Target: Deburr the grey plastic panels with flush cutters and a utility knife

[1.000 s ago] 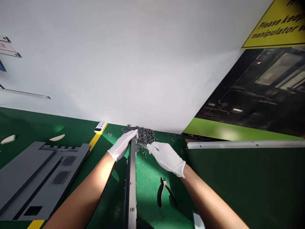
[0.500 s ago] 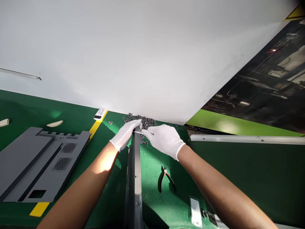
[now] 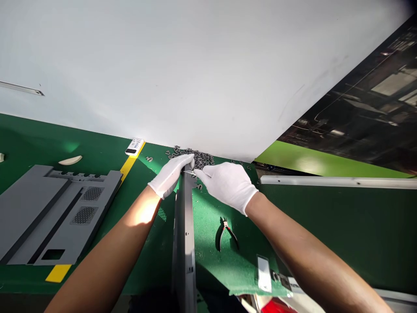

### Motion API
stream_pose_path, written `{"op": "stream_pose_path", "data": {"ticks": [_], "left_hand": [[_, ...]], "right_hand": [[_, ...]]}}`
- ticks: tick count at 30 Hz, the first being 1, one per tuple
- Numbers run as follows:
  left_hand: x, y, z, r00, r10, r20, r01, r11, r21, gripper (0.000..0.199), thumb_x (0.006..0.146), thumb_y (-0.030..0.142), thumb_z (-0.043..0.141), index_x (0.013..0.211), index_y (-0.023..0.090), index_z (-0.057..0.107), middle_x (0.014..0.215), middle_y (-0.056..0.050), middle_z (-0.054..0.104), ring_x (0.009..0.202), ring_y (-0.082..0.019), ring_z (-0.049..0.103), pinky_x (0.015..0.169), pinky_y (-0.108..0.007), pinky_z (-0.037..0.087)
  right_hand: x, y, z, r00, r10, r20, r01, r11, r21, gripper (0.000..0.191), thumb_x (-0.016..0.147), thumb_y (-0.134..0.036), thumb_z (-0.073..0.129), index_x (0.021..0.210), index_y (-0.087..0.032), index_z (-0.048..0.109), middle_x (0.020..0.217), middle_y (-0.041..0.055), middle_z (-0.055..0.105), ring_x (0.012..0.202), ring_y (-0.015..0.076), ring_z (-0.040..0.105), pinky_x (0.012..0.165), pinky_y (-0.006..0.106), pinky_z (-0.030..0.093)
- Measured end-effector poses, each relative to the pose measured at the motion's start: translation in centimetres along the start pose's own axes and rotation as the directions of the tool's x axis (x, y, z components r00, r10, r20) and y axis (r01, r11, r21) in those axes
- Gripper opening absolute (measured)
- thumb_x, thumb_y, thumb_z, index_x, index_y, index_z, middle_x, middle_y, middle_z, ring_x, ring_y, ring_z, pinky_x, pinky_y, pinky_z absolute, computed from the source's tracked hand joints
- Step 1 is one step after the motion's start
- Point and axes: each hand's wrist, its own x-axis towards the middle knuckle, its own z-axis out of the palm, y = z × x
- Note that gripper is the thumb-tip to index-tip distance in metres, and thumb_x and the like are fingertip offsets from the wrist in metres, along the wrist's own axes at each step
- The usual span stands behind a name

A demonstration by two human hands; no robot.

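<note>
My left hand [image 3: 170, 176], in a white cotton glove, grips the far end of a long dark grey metal strip [image 3: 185, 234] that runs toward me. My right hand [image 3: 228, 184], gloved the same way, pinches a thin metal pick [image 3: 190, 172] against that end. Just beyond both hands lies a heap of small dark grey hook-shaped pieces [image 3: 198, 158], partly hidden by my fingers. A few loose pieces are scattered on the green mat [image 3: 208, 204]. Red-handled side cutters [image 3: 224, 234] lie below my right wrist.
A grey perforated metal panel [image 3: 61, 213] lies on the mat at left, with a pale curved piece [image 3: 70, 160] beyond it. A white label holder [image 3: 134, 146] sits on yellow tape [image 3: 128, 167]. A large white board fills the top; an aluminium rail [image 3: 339, 181] runs right.
My view has tilted and shifted, so the mat sits higher in the picture. My hands have drawn closer together, and the pick now touches the strip's far end.
</note>
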Motion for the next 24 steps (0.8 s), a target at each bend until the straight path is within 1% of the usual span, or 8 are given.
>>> {"op": "stream_pose_path", "data": {"ticks": [2,7,14,16,20,24], "left_hand": [[0.05,-0.07,0.00,1.000,-0.004,0.019,0.004,1.000,-0.016,0.041,0.098,0.053,0.053,0.071,0.022,0.057,0.073,-0.002,0.055,0.072,-0.020,0.050,0.073,-0.033,0.044],[0.20,-0.09,0.04,1.000,0.007,0.009,-0.007,1.000,-0.030,0.040,0.096,0.053,0.056,0.071,0.021,0.057,0.073,-0.003,0.056,0.077,-0.021,0.051,0.075,-0.033,0.046],[0.11,0.20,0.01,0.999,0.033,0.034,-0.034,0.999,0.030,0.039,0.099,0.048,0.051,0.070,0.021,0.055,0.076,-0.002,0.055,0.076,-0.020,0.050,0.076,-0.033,0.044],[0.11,0.19,0.02,0.999,0.027,0.023,-0.027,1.000,0.001,0.040,0.098,0.049,0.053,0.069,0.021,0.056,0.075,-0.002,0.055,0.075,-0.020,0.050,0.076,-0.033,0.044],[0.12,0.14,0.08,1.000,-0.023,-0.018,0.021,0.997,-0.071,0.040,0.094,0.053,0.061,0.069,0.021,0.061,0.072,-0.003,0.057,0.075,-0.021,0.052,0.076,-0.036,0.046],[0.12,0.16,0.22,1.000,-0.023,-0.017,0.021,0.996,-0.085,0.040,0.093,0.053,0.063,0.068,0.021,0.061,0.071,-0.003,0.058,0.076,-0.022,0.053,0.076,-0.036,0.047]], "right_hand": [[0.00,0.02,0.09,1.000,-0.001,-0.004,0.001,1.000,-0.003,0.063,0.109,-0.060,0.028,0.095,-0.025,0.078,0.088,0.0107,0.078,0.085,0.0285,0.073,0.076,0.038,0.048],[-0.03,0.14,0.25,1.000,-0.006,-0.014,0.006,1.000,-0.009,0.063,0.109,-0.060,0.028,0.096,-0.026,0.079,0.087,0.0102,0.078,0.084,0.0295,0.073,0.076,0.039,0.048],[-0.20,0.14,0.46,1.000,-0.006,-0.020,0.006,1.000,-0.010,0.063,0.109,-0.061,0.028,0.094,-0.026,0.078,0.085,0.0086,0.077,0.081,0.0278,0.072,0.075,0.037,0.046],[-0.39,0.01,0.48,1.000,-0.010,-0.004,0.010,1.000,-0.008,0.063,0.110,-0.060,0.028,0.091,-0.026,0.078,0.084,0.0082,0.077,0.080,0.0272,0.072,0.074,0.037,0.046],[-0.72,-0.19,0.43,1.000,-0.015,0.006,0.015,1.000,-0.004,0.061,0.110,-0.058,0.030,0.089,-0.025,0.077,0.082,0.0075,0.076,0.079,0.0258,0.071,0.072,0.035,0.044],[-0.77,-0.09,0.29,1.000,-0.016,0.003,0.016,1.000,0.000,0.062,0.110,-0.059,0.029,0.090,-0.025,0.077,0.083,0.0078,0.076,0.077,0.0259,0.070,0.070,0.036,0.043]]}}
